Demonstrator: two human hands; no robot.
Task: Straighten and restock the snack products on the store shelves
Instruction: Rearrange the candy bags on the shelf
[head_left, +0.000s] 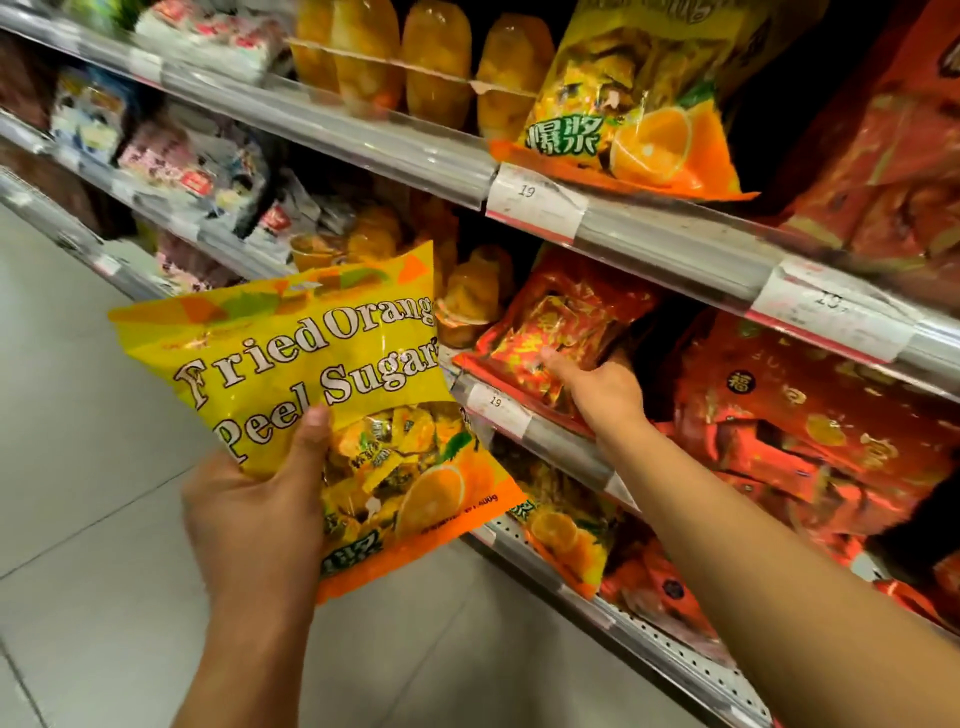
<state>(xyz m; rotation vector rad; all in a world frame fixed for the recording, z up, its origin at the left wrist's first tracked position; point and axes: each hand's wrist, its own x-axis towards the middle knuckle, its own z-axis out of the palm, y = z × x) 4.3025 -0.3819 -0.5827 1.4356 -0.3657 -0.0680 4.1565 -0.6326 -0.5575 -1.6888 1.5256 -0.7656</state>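
A yellow bag (332, 395) lettered "Fried Orang… Peel Sugar" (the edge cuts off the first line) sits in the left hand (254, 514), thumb across its front and fingers curled beneath, held out over the tiled floor (78, 441). Beyond the thumb, a shelf-edge tag (496, 408) reads "19". The right hand (602, 387) reaches over that rail, arm outstretched, its fingers (558, 366) on a red bag (561, 322) lying on the middle shelf (545, 431); whether they grip it cannot be told. Right of those fingers, more red bags (810, 415) crowd the shelf. Above, a second "19" tag (535, 205) hangs under a matching orange-printed bag (634, 104) bearing Chinese characters.
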